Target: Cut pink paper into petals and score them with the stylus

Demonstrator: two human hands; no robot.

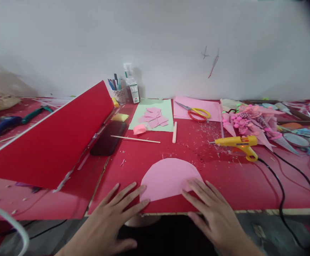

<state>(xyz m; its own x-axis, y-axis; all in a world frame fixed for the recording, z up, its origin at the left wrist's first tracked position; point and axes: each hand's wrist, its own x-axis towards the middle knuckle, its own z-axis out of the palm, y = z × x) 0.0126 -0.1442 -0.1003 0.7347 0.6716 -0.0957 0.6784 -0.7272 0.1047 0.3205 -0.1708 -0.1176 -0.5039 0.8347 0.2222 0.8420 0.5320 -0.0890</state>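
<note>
A pink paper half-circle [168, 177] lies flat on the red table near its front edge, curved side away from me. My left hand [114, 213] rests open at its left corner, fingers spread and fingertips touching the paper. At the right end, the fingertips of my open right hand [210, 206] lie on the paper. Farther back, a short pale wooden rod [174, 132] and a thin stick [135, 139] lie on the table. To the right is a yellow hot glue gun [237, 142] with its black cord.
Scissors [196, 112] lie on pink paper sheets [213, 107]. Pink scraps [155, 116] sit on a green sheet [139, 113]. A red board [59, 138] leans at left beside a dark phone-like slab [109, 138]. Pink decorated cones [256, 122] are piled right. Pliers [34, 114] lie far left.
</note>
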